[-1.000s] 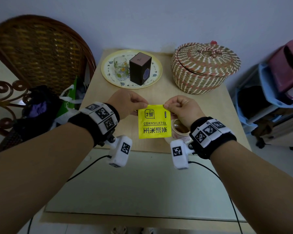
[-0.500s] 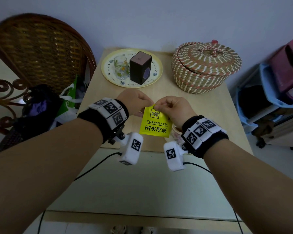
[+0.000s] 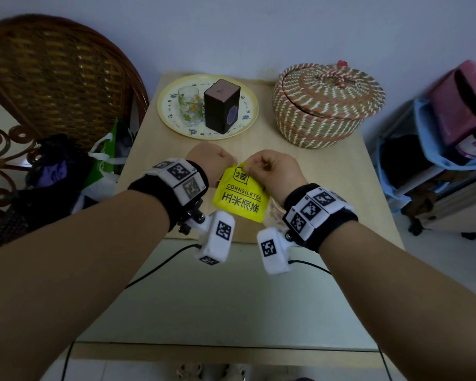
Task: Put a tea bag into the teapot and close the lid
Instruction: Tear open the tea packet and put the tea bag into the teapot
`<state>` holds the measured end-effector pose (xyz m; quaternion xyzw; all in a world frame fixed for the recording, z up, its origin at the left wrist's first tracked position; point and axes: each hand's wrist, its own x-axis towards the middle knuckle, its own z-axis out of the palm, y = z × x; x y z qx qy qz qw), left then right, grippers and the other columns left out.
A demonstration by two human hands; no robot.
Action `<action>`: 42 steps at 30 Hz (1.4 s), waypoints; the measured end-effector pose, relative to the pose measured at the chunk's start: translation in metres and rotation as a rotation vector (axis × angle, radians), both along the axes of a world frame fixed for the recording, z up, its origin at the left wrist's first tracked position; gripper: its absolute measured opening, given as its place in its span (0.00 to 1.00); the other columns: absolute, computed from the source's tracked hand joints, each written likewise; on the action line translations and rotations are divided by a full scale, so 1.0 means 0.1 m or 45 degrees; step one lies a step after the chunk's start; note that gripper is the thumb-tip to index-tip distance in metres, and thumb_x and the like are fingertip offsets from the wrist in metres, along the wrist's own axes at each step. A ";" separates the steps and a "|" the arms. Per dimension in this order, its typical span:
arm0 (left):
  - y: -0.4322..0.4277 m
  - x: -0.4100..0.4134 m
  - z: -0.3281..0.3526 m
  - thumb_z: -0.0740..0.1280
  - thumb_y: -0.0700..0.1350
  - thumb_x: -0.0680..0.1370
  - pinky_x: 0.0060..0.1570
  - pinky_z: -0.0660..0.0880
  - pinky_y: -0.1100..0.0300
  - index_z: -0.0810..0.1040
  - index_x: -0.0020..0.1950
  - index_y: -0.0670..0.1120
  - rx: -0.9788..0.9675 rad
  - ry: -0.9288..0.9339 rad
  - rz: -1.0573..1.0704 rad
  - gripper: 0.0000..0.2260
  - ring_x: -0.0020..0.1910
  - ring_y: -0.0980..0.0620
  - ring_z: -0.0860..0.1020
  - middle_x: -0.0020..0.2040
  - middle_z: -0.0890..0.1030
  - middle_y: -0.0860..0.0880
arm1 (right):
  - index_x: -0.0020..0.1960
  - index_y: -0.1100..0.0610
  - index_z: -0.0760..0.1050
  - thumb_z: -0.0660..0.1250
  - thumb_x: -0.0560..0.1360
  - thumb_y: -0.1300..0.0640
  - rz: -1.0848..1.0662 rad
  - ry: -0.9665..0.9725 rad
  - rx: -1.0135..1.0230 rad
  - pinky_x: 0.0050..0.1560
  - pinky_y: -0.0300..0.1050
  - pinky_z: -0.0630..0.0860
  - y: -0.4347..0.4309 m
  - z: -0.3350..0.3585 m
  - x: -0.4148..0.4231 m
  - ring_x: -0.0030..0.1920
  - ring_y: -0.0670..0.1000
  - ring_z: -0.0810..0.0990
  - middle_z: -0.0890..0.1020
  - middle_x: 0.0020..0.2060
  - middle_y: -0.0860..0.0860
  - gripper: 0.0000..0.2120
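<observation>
Both hands pinch the sachet top edge at table centre: left hand at 10 o'clock, right hand at 2, fingers closed, braced to tear. Teapot mostly hidden under right wrist.

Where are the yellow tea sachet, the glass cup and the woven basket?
yellow tea sachet [image 3: 241, 199], head view, printed front.
glass cup [image 3: 188, 108], head view, flowered side wall.
woven basket [image 3: 322, 127], head view, front wall below lid.

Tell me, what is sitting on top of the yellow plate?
On the plate stand a flowered glass and a dark box, side by side. What is inside the box cannot be seen; it is closed.
</observation>
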<state>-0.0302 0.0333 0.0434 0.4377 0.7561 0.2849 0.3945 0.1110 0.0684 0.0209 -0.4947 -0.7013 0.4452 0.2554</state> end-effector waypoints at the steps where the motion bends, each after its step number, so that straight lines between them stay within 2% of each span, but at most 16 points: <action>1: 0.02 -0.01 -0.02 0.61 0.42 0.76 0.54 0.78 0.46 0.78 0.42 0.34 0.017 0.057 -0.019 0.12 0.43 0.43 0.78 0.40 0.78 0.36 | 0.37 0.51 0.78 0.71 0.68 0.60 0.037 -0.011 -0.060 0.42 0.46 0.75 0.00 0.00 0.01 0.36 0.49 0.76 0.80 0.34 0.52 0.05; 5: 0.00 0.00 -0.09 0.61 0.44 0.76 0.47 0.72 0.56 0.81 0.47 0.36 0.069 0.255 -0.082 0.13 0.47 0.42 0.79 0.48 0.82 0.38 | 0.44 0.60 0.82 0.73 0.67 0.62 0.142 -0.075 -0.123 0.50 0.54 0.78 0.00 0.04 0.01 0.40 0.54 0.79 0.84 0.44 0.64 0.07; 7: 0.01 0.00 -0.09 0.61 0.44 0.76 0.48 0.70 0.56 0.81 0.48 0.38 0.032 0.346 -0.090 0.12 0.52 0.42 0.79 0.52 0.83 0.39 | 0.41 0.60 0.82 0.72 0.67 0.62 0.113 -0.027 -0.119 0.46 0.52 0.78 -0.03 0.05 -0.01 0.36 0.52 0.78 0.84 0.38 0.61 0.03; 10: 0.03 -0.04 -0.08 0.59 0.44 0.77 0.53 0.71 0.53 0.80 0.52 0.36 -0.064 0.413 -0.068 0.14 0.56 0.40 0.77 0.55 0.81 0.38 | 0.37 0.56 0.82 0.72 0.68 0.63 0.055 0.052 -0.096 0.36 0.39 0.75 -0.08 0.04 -0.04 0.27 0.41 0.76 0.80 0.29 0.49 0.03; 13: 0.03 -0.14 -0.14 0.59 0.42 0.77 0.46 0.72 0.59 0.80 0.54 0.39 -0.150 0.355 -0.057 0.12 0.53 0.43 0.79 0.53 0.82 0.41 | 0.38 0.55 0.82 0.71 0.68 0.62 -0.019 0.141 -0.084 0.33 0.36 0.74 -0.08 0.04 -0.03 0.29 0.43 0.76 0.80 0.30 0.48 0.03; 15: 0.02 -0.20 -0.17 0.59 0.39 0.78 0.36 0.75 0.63 0.77 0.44 0.41 -0.228 0.184 -0.030 0.09 0.36 0.49 0.80 0.39 0.79 0.44 | 0.37 0.52 0.81 0.71 0.68 0.62 -0.062 0.198 -0.078 0.34 0.35 0.74 -0.05 0.04 0.00 0.29 0.43 0.76 0.80 0.30 0.48 0.05; 17: 0.01 -0.24 -0.15 0.58 0.37 0.78 0.36 0.76 0.59 0.70 0.34 0.42 -0.317 -0.107 0.004 0.12 0.24 0.51 0.75 0.32 0.73 0.44 | 0.34 0.49 0.80 0.71 0.68 0.62 -0.096 0.238 -0.081 0.32 0.32 0.73 -0.02 0.03 0.02 0.28 0.41 0.75 0.79 0.30 0.48 0.09; 19: -0.03 -0.23 -0.15 0.60 0.35 0.77 0.37 0.77 0.55 0.69 0.35 0.44 -0.262 -0.278 0.034 0.11 0.24 0.49 0.73 0.32 0.72 0.43 | 0.32 0.48 0.78 0.71 0.68 0.62 -0.143 0.262 -0.103 0.32 0.33 0.72 0.00 -0.02 0.04 0.29 0.42 0.74 0.78 0.30 0.49 0.11; 22: -0.08 -0.20 -0.11 0.57 0.30 0.76 0.31 0.76 0.58 0.72 0.39 0.43 -0.088 -0.503 -0.019 0.11 0.25 0.47 0.74 0.34 0.73 0.43 | 0.32 0.49 0.76 0.69 0.70 0.63 -0.217 0.290 -0.114 0.28 0.31 0.70 0.01 -0.07 0.04 0.24 0.38 0.73 0.76 0.28 0.47 0.12; 25: -0.09 -0.13 -0.10 0.61 0.35 0.76 0.38 0.82 0.59 0.75 0.43 0.42 -0.104 -0.353 -0.109 0.06 0.35 0.50 0.82 0.40 0.79 0.43 | 0.32 0.50 0.74 0.68 0.71 0.63 -0.271 0.288 -0.120 0.27 0.32 0.70 0.02 -0.11 0.03 0.22 0.37 0.72 0.76 0.28 0.47 0.12; 27: -0.08 -0.09 -0.07 0.61 0.37 0.77 0.36 0.80 0.65 0.74 0.42 0.41 -0.101 -0.380 -0.155 0.04 0.41 0.48 0.81 0.44 0.79 0.41 | 0.32 0.50 0.74 0.68 0.71 0.62 -0.281 0.290 -0.137 0.26 0.33 0.71 0.01 -0.11 0.03 0.22 0.37 0.72 0.76 0.28 0.48 0.12; 29: -0.09 -0.07 -0.07 0.60 0.45 0.78 0.39 0.81 0.61 0.75 0.38 0.42 -0.038 -0.409 -0.117 0.11 0.37 0.49 0.80 0.41 0.79 0.41 | 0.33 0.50 0.74 0.67 0.72 0.62 -0.295 0.303 -0.159 0.26 0.36 0.71 0.01 -0.11 0.03 0.22 0.38 0.73 0.77 0.29 0.48 0.11; 32: -0.07 -0.08 -0.11 0.60 0.55 0.76 0.45 0.80 0.55 0.77 0.40 0.44 0.017 -0.478 -0.025 0.16 0.36 0.49 0.80 0.37 0.80 0.45 | 0.33 0.51 0.72 0.66 0.72 0.62 -0.333 0.318 -0.153 0.29 0.41 0.72 -0.01 -0.10 0.07 0.27 0.45 0.75 0.77 0.30 0.50 0.11; 36: -0.12 -0.12 -0.17 0.65 0.46 0.76 0.35 0.80 0.66 0.77 0.35 0.45 0.116 -0.349 -0.146 0.11 0.29 0.57 0.80 0.32 0.79 0.46 | 0.34 0.51 0.70 0.64 0.74 0.63 -0.381 0.305 -0.102 0.32 0.39 0.71 -0.03 -0.08 0.13 0.30 0.46 0.73 0.75 0.30 0.49 0.12; 40: -0.12 -0.14 -0.22 0.66 0.44 0.75 0.34 0.81 0.66 0.79 0.36 0.43 0.147 -0.302 -0.120 0.10 0.28 0.58 0.80 0.32 0.80 0.46 | 0.35 0.52 0.69 0.62 0.75 0.64 -0.393 0.402 -0.112 0.25 0.30 0.70 -0.09 -0.09 0.16 0.22 0.37 0.72 0.73 0.28 0.49 0.12; 42: -0.14 -0.17 -0.21 0.67 0.45 0.75 0.34 0.81 0.66 0.80 0.38 0.40 0.158 -0.293 -0.109 0.10 0.25 0.61 0.80 0.32 0.80 0.46 | 0.35 0.51 0.69 0.62 0.75 0.62 -0.440 0.416 -0.141 0.25 0.33 0.71 -0.10 -0.11 0.20 0.23 0.39 0.72 0.73 0.28 0.49 0.12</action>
